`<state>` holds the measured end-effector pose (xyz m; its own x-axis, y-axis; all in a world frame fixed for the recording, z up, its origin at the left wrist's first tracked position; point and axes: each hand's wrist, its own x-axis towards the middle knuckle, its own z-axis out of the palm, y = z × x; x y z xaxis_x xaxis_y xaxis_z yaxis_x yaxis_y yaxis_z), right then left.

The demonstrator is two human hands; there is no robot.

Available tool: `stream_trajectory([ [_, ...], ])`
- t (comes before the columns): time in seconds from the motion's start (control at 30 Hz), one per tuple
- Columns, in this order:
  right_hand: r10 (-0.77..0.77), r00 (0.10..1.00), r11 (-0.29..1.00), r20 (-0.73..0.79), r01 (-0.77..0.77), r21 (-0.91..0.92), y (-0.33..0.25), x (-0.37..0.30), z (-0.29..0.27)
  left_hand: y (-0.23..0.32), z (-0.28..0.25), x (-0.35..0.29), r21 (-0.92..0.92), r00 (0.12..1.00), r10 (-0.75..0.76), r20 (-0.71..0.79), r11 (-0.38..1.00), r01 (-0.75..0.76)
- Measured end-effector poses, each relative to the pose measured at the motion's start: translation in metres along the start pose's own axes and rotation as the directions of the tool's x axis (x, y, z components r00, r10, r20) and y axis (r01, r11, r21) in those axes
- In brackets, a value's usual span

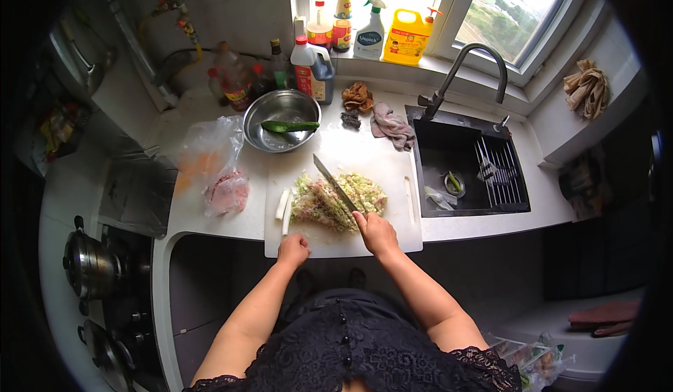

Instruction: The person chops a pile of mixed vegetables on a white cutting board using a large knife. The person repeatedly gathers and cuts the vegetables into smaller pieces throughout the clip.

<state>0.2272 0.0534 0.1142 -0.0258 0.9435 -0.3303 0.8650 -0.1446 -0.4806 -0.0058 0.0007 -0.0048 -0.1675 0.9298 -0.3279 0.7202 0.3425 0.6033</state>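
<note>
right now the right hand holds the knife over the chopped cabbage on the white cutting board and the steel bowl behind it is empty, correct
Not quite: the head view shows the steel bowl holds a green vegetable. The rest stands: the right hand holds the knife over the chopped cabbage on the white cutting board.

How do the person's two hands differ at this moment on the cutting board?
The right hand is closed around the handle of a knife, whose blade lies across the chopped greens; the left hand is a loose fist holding nothing. The right hand sits at the edge of the greens, while the left hand rests on the bare near part of the white cutting board, apart from them. Both reach in from the lower edge over the same board.
</note>
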Motion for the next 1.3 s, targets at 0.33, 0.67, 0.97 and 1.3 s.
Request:
stream_trajectory([
  [0.33, 0.037, 0.997, 0.999, -0.061, -0.035, 0.041, 0.015, 0.007, -0.001, -0.001, 0.000, 0.000, -0.002, 1.000, 0.011, -0.003, 1.000, -0.011],
  [0.67, 0.080, 0.993, 0.995, -0.084, -0.075, 0.061, 0.029, 0.011, -0.001, -0.003, 0.002, 0.003, 0.001, 1.000, 0.003, 0.010, 1.000, -0.003],
  [0.97, 0.177, 0.984, 0.704, -0.037, -0.100, 0.703, 0.090, 0.022, -0.011, -0.004, 0.003, 0.004, -0.006, 1.000, 0.009, 0.017, 1.000, -0.009],
  [1.3, 0.342, 0.865, 0.365, 0.366, -0.481, 0.797, 0.160, 0.012, -0.024, 0.003, 0.000, 0.000, 0.001, 1.000, -0.005, 0.014, 1.000, 0.005],
])
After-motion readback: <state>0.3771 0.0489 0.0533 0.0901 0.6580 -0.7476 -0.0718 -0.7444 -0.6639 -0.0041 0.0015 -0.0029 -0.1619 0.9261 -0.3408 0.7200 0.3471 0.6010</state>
